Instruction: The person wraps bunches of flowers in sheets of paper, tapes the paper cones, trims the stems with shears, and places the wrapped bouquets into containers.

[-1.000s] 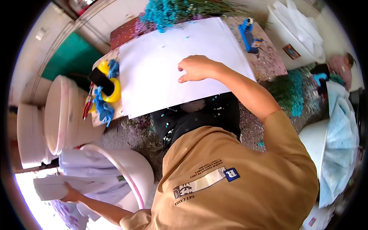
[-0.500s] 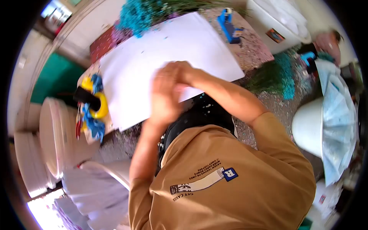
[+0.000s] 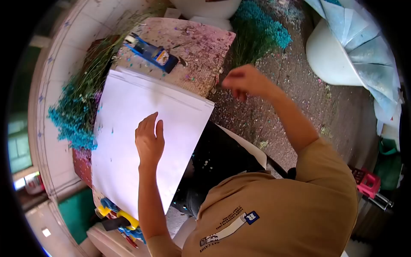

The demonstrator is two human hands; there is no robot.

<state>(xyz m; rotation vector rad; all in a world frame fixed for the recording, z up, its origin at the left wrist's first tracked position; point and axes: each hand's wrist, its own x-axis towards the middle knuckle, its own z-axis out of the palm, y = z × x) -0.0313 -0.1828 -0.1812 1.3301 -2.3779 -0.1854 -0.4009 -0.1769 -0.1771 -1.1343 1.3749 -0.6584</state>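
Observation:
A stack of large white paper sheets [image 3: 128, 124] lies slanted across the work table, with small teal flecks on it. My left hand [image 3: 150, 139] is over the paper with its fingers stretched out and the thumb apart, holding nothing. Off the paper's right corner, my right hand [image 3: 248, 81] hangs in the air above the littered floor. Its fingers are loosely bent and apart, with nothing seen in them. Teal dried flowers [image 3: 72, 115] with green stems lie along the paper's far-left edge. A blue tape dispenser [image 3: 152, 53] sits on the table beyond the paper.
Another teal flower bunch [image 3: 265, 30] lies on the floor [image 3: 274, 111] beyond my right hand. A white tub [image 3: 329, 60] with pale blue sheeting stands at the upper right. Yellow and blue rolls [image 3: 124, 218] are at the table's near-left corner. A pink-handled tool [image 3: 368, 182] is at far right.
My hands were together over the paper and are now apart. The right hand has moved out past the paper's edge. The view has turned toward the right.

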